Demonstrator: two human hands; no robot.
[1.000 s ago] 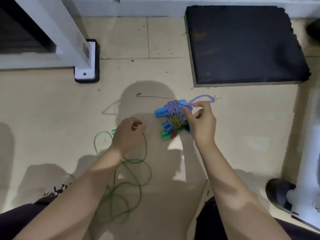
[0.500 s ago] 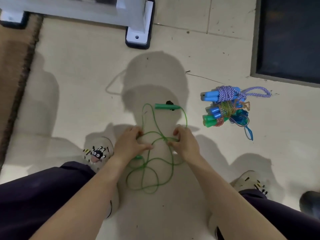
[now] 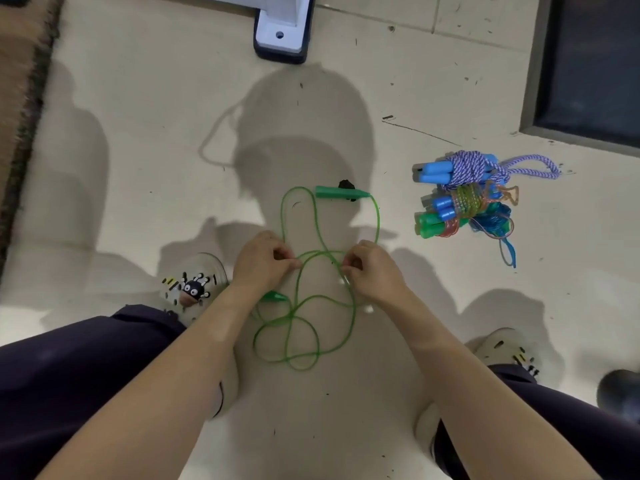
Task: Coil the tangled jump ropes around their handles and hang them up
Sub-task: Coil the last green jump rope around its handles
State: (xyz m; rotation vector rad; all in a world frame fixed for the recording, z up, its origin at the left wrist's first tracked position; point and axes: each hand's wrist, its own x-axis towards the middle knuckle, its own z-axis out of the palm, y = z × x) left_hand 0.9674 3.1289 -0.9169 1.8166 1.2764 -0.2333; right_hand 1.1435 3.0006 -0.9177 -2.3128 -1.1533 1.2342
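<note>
You were crouched over the pale tiled floor (image 3: 138, 150), a dark mat (image 3: 595, 64) off to your upper right and a white post foot (image 3: 282, 32) ahead. The green jump rope (image 3: 304, 327) lay in loose crossing loops between your feet, one green handle (image 3: 341, 194) well ahead of your hands and the other green handle (image 3: 275, 296) just under your left wrist. To the right, apart from it, sat the pile of coiled ropes (image 3: 471, 199), not yet hung. Your left hand (image 3: 265, 263) and right hand (image 3: 374, 271) each had fingers curled, pinching the cord where the loops crossed. Judging from this, pulling the two strands apart too hard could have cinched the crossings into a tight knot, and dragging the far handle through a loop could have added a new tangle.
</note>
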